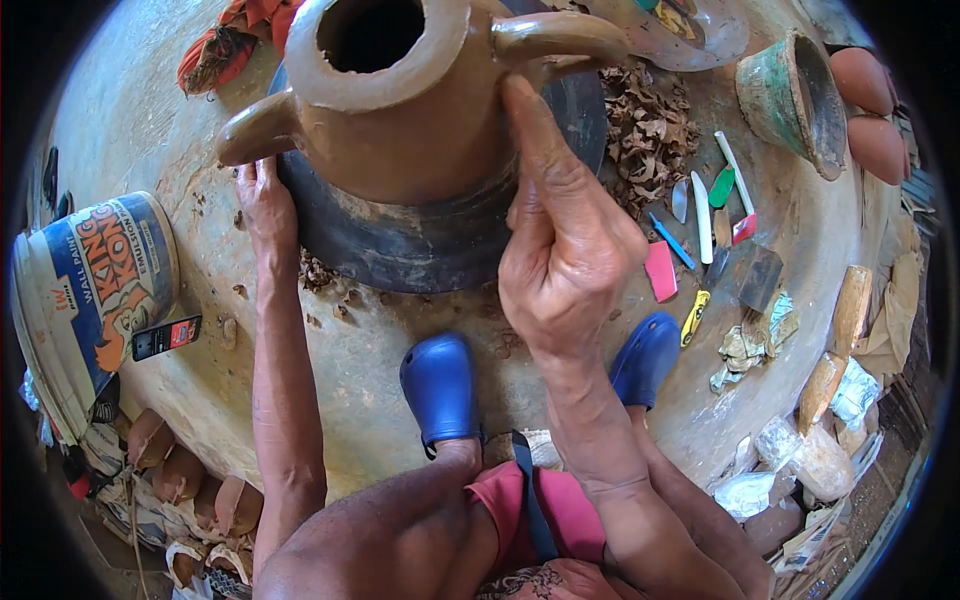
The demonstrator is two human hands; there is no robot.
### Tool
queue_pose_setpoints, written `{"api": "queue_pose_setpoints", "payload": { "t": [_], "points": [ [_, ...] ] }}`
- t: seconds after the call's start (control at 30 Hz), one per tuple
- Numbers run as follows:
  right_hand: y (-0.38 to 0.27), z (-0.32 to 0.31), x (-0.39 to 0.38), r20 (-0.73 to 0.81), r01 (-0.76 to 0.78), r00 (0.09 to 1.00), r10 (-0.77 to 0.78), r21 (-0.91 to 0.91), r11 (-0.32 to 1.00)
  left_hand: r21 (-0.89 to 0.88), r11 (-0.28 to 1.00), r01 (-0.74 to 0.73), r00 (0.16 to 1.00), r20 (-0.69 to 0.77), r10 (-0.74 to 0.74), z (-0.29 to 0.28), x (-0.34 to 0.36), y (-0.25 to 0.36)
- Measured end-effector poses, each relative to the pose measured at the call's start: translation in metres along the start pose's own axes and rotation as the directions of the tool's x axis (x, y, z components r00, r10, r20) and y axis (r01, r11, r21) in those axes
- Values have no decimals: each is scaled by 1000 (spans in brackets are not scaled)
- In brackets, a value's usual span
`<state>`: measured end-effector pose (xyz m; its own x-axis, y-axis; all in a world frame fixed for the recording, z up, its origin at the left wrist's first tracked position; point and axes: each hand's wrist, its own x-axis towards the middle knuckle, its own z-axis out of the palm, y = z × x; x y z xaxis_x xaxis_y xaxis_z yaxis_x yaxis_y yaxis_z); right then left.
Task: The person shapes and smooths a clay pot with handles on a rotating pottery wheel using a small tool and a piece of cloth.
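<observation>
A brown wet-looking clay pot (400, 145) with a wide round mouth and two looped handles stands on a dark round wheel (400, 250). My right hand (575, 245) is at the pot's right side. One finger stretches up against the wall just beneath the right handle (560, 38), while the others curl into the palm, hiding whatever may be in them. Below the left handle (258, 128), my left hand (268, 205) rests along the wheel's edge. Its fingers point away from me, held straight, with the tips partly covered by the handle.
Clay shavings (650, 130) lie right of the wheel, near several small tools, a blue pen-like tool (672, 240) and a yellow cutter (695, 318). A green-crusted bowl (790, 105) lies tipped at far right. Left are a paint bucket (60, 310) and a phone (166, 338).
</observation>
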<state>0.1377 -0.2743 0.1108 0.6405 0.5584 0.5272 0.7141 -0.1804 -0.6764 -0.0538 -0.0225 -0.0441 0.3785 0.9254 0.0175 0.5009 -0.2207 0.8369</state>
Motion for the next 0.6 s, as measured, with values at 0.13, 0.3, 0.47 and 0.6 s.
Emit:
{"api": "queue_pose_setpoints", "payload": {
  "t": [0.13, 0.3, 0.47, 0.6],
  "points": [
    [-4, -5, 3, 37, -147, 988, 149, -49, 988, 177, 970, -169, 985, 52, 162, -7, 3, -14],
    [-44, 3, 6, 49, -292, 956, 289, 62, 954, 115, 991, -63, 998, -13, 65, 0, -3, -9],
    [-51, 5, 8, 108, -224, 972, 211, 130, 966, 169, 980, -107, 994, 28, 104, -7, 0, -18],
    [-39, 8, 11, 50, -126, 992, 119, 158, 979, 129, 987, -94, 996, 24, 91, -5, 1, -14]
  ]
}}
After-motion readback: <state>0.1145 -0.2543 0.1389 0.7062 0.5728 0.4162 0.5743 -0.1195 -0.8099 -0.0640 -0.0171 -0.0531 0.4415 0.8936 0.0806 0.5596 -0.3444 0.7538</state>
